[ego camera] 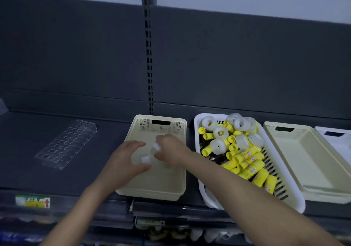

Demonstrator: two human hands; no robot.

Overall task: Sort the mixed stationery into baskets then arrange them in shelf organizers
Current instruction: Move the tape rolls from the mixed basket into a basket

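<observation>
A cream basket (pixel 152 190) sits on the dark shelf in the middle. Both my hands are over it. My left hand (pixel 125 158) curls round a clear tape roll (pixel 145 159) by its thumb and fingers. My right hand (pixel 169 150) grips another tape roll (pixel 156 147) just above and to the right of the first. To the right, a white slatted basket (pixel 281 186) holds several clear tape rolls (pixel 218 146) and several yellow glue sticks (pixel 248 165) mixed together.
A clear acrylic organizer with round holes (pixel 65 144) lies flat on the shelf at left. Further right stand another cream basket (pixel 303 162) and a white basket (pixel 338 139) at the frame edge. A slotted upright (pixel 149 55) runs up the dark back panel.
</observation>
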